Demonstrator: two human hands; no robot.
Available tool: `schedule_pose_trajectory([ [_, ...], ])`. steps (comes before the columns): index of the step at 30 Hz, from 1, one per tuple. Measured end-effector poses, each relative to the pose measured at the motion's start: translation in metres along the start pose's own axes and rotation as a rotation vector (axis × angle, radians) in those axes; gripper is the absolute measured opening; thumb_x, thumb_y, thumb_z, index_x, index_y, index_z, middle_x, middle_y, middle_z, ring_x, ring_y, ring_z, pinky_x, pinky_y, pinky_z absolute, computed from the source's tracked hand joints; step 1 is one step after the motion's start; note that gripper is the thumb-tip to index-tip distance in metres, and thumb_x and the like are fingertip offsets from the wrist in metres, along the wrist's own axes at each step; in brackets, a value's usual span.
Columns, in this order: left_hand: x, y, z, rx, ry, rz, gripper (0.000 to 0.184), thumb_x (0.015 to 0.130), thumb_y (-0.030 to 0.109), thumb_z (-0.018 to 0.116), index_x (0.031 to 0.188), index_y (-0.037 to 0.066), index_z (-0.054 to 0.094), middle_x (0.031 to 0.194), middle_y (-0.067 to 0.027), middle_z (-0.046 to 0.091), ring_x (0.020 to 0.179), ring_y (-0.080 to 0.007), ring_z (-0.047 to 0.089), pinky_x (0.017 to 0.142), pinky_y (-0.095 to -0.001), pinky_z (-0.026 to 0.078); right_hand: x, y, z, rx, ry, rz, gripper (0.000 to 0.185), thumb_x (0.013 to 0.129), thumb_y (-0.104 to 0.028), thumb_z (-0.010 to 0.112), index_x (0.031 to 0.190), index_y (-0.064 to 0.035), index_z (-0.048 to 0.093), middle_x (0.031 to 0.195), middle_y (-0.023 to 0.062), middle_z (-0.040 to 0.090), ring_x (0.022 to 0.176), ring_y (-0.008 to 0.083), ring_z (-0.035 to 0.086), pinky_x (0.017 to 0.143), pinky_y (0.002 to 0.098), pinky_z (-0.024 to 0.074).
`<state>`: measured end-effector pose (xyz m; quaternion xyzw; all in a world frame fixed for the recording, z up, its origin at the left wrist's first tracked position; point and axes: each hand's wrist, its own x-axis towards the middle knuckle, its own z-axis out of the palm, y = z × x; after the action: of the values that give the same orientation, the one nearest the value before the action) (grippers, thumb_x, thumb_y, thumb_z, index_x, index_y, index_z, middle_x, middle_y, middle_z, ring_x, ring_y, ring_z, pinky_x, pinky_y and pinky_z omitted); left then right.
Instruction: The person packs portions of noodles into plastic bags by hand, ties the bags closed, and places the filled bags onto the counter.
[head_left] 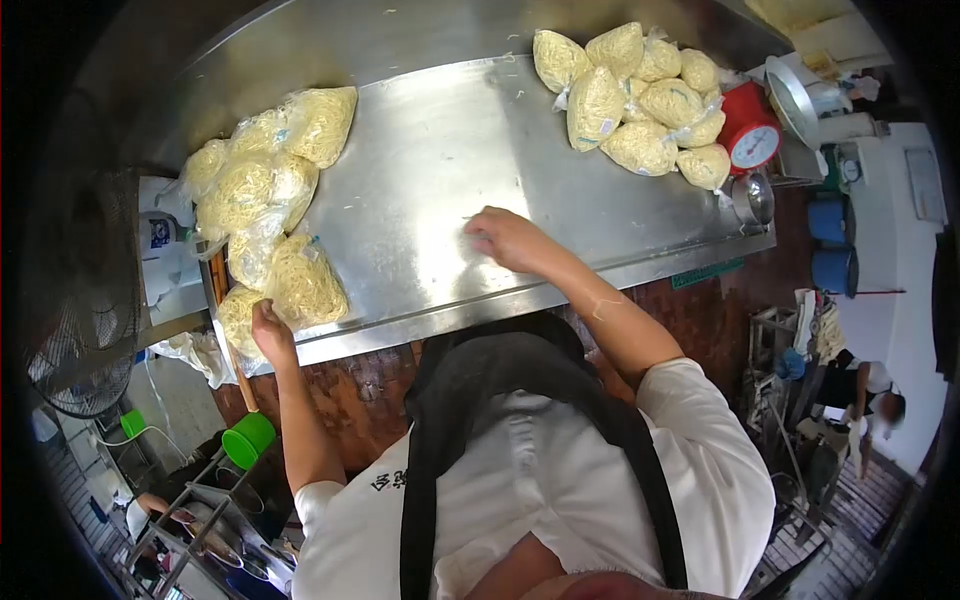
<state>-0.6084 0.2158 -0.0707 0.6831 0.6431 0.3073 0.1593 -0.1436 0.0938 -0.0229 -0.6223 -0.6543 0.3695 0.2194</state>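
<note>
Head view: wide silver-metal worktop [420, 150] under right hand [503, 240]; left hand [274, 335] by edge [400, 323] and bagged yellow noodles [305, 283]; both grips unclear.

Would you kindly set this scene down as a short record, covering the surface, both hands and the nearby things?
Surface: shiny stainless-steel table
Left hand: at a clear plastic bag of pale-yellow noodles near the table's front edge; grip unclear
Right hand: over the table's middle, fingers curled; whether it holds anything is unclear
Left side: more such bags, clustered
Far right: another cluster of noodle bags
Beside that cluster: red round-dial scale; round silver-coloured metal bowl
</note>
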Motion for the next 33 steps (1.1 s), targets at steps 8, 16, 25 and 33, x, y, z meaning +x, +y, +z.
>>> schedule_pose_trajectory([
  [8,0.010,0.190,0.018,-0.342,-0.362,-0.019,0.019,0.098,0.023,0.059,0.100,0.004,0.063,0.085,-0.0083,0.065,0.076,-0.0172,0.059,0.070,-0.0313,0.048,0.027,-0.092,0.074,-0.059,0.185,-0.332,0.091,0.077,-0.029,0.078,0.145,0.0055,0.029,0.130,0.0250,0.048,0.122,0.0391,0.046,0.103,0.0483,0.0386],
  [16,0.002,0.232,0.075,-1.397,-0.838,-0.519,0.045,0.096,0.021,0.062,0.136,0.008,0.046,0.102,-0.0073,0.062,0.080,-0.0160,0.062,0.073,-0.0320,0.055,0.036,-0.010,0.089,0.088,0.320,-0.101,0.019,0.078,-0.010,0.064,0.095,-0.0041,0.069,0.087,0.0197,0.063,0.082,0.0385,0.062,0.074,0.0457,0.0490],
  [25,-0.032,0.214,0.189,-0.237,-0.655,0.746,0.037,0.089,0.018,0.065,0.122,0.004,0.057,0.127,-0.0183,0.059,0.123,-0.0335,0.052,0.103,-0.0430,0.042,0.020,-0.021,0.006,0.153,0.238,-0.285,0.060,0.085,-0.033,0.070,0.136,-0.0092,0.049,0.140,0.0182,0.047,0.130,0.0382,0.041,0.108,0.0492,0.0322],
  [33,-0.054,0.251,0.272,-1.092,-0.472,-0.906,0.013,0.100,0.013,0.050,0.097,0.005,0.060,0.084,-0.0040,0.061,0.071,-0.0165,0.056,0.062,-0.0334,0.048,0.006,0.041,0.103,-0.273,0.437,0.177,0.092,0.071,-0.034,0.080,0.140,0.0076,0.035,0.145,0.0295,0.038,0.138,0.0445,0.033,0.109,0.0570,0.0305],
])
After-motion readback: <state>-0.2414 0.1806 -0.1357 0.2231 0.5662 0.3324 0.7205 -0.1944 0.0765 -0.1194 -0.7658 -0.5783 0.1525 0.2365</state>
